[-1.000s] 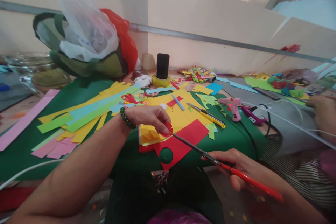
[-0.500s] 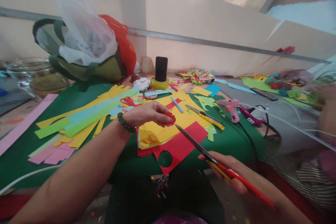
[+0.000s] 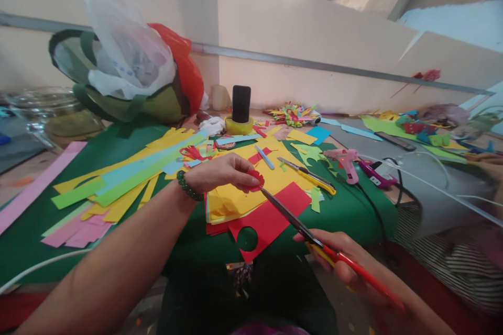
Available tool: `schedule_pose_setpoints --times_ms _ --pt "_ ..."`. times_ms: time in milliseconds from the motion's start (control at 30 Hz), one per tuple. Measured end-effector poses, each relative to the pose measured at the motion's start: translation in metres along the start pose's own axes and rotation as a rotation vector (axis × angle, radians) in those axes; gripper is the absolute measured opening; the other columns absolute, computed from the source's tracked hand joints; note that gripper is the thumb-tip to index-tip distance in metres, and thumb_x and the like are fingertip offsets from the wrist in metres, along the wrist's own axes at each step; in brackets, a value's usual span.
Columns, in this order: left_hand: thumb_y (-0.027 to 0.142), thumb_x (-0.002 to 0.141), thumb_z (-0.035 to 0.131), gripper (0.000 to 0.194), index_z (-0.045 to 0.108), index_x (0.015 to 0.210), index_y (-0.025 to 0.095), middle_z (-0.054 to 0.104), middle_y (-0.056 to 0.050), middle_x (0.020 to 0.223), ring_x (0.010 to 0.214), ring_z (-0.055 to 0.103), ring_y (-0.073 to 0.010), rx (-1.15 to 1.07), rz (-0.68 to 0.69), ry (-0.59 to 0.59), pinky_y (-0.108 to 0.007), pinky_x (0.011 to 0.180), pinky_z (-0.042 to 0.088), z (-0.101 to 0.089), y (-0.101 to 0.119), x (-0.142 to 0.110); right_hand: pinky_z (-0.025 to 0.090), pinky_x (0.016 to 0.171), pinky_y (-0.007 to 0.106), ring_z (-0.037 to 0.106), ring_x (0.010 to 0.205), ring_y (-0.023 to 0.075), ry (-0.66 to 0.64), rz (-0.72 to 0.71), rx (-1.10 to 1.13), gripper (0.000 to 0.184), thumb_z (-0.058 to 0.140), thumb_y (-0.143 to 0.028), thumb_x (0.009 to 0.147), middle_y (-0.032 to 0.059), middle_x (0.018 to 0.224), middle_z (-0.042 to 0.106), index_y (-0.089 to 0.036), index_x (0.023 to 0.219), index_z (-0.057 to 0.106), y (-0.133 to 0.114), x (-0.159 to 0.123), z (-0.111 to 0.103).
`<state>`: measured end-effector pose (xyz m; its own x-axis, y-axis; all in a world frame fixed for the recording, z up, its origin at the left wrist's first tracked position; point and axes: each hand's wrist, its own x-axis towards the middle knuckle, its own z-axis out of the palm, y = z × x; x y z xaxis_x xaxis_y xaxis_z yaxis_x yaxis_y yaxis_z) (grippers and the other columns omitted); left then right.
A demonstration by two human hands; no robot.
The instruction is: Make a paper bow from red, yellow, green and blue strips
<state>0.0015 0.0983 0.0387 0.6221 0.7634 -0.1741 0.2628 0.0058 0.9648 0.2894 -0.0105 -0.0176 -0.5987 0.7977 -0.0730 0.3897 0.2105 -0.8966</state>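
Observation:
My left hand (image 3: 223,171), with a green bead bracelet at the wrist, pinches a small red paper disc (image 3: 256,178) above a stack of yellow paper (image 3: 239,196). My right hand (image 3: 346,257) grips red-handled scissors (image 3: 298,225), whose blade tips touch the disc's lower edge. Beneath them lies a red sheet (image 3: 275,214) with a round hole cut out of it.
Coloured paper strips (image 3: 121,178) cover the green table cloth (image 3: 47,241). A yellow utility knife (image 3: 308,172), a pink glue gun (image 3: 346,159) and a black phone on a tape roll (image 3: 241,107) lie beyond. Bags (image 3: 126,68) stand at back left. Another person's hand (image 3: 487,165) shows at right.
My left hand lifted the red disc up off the sheet's edge. The scissors drew back briefly, then their tips came up against the disc again.

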Motion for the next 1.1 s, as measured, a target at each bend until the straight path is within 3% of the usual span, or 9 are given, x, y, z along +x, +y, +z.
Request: schedule_pose_setpoints --times_ms 167,300,600,833,967,1100 --pt "0.037 0.064 0.081 0.021 0.076 0.069 0.017 0.072 -0.003 0.069 0.064 0.059 -0.0115 -0.004 0.002 -0.007 -0.023 0.064 0.048 0.000 -0.001 0.001 0.018 0.048 0.024 0.023 0.052 0.0090 -0.019 0.055 0.088 0.102 0.043 -0.095 0.059 -0.0061 0.057 0.030 -0.011 0.111 0.065 0.007 0.003 0.001" --pt "0.036 0.065 0.080 0.021 0.076 0.071 0.016 0.072 -0.002 0.069 0.064 0.060 -0.0112 0.012 0.014 -0.025 -0.022 0.063 0.047 -0.002 -0.003 0.002 0.019 0.049 0.024 0.024 0.054 0.0095 -0.025 0.065 0.044 0.101 0.038 -0.096 0.061 -0.0058 0.058 0.030 -0.012 0.109 0.064 0.003 0.002 0.001" --pt "0.036 0.066 0.080 0.020 0.076 0.073 0.017 0.072 -0.002 0.070 0.066 0.060 -0.0107 0.038 0.018 -0.042 -0.022 0.064 0.046 -0.004 -0.006 0.004 0.026 0.052 0.025 0.033 0.057 0.0115 -0.083 -0.006 0.002 0.100 0.033 -0.094 0.066 -0.0019 0.065 0.043 -0.015 0.119 0.060 0.021 -0.002 -0.002" --pt "0.037 0.065 0.080 0.023 0.077 0.075 0.017 0.072 -0.003 0.071 0.067 0.061 -0.0110 0.051 0.017 -0.051 -0.022 0.065 0.047 -0.004 -0.007 0.004 0.024 0.050 0.025 0.028 0.057 0.0108 0.003 0.034 0.003 0.095 0.034 -0.094 0.066 -0.0032 0.063 0.036 -0.012 0.102 0.067 -0.007 0.000 0.002" --pt "0.037 0.064 0.082 0.024 0.077 0.075 0.017 0.073 -0.003 0.071 0.067 0.062 -0.0114 0.051 0.017 -0.058 -0.022 0.065 0.048 -0.004 -0.007 0.004 0.020 0.047 0.024 0.023 0.055 0.0096 -0.018 0.059 0.054 0.099 0.036 -0.097 0.060 -0.0056 0.059 0.027 -0.012 0.101 0.066 -0.005 0.002 0.003" --pt "0.039 0.063 0.082 0.026 0.077 0.075 0.017 0.073 -0.003 0.071 0.066 0.062 -0.0117 0.056 0.020 -0.055 -0.022 0.065 0.048 -0.005 -0.008 0.005 0.020 0.048 0.024 0.023 0.056 0.0096 -0.045 0.063 0.020 0.099 0.038 -0.097 0.059 -0.0051 0.061 0.030 -0.012 0.102 0.067 -0.004 0.003 0.000"
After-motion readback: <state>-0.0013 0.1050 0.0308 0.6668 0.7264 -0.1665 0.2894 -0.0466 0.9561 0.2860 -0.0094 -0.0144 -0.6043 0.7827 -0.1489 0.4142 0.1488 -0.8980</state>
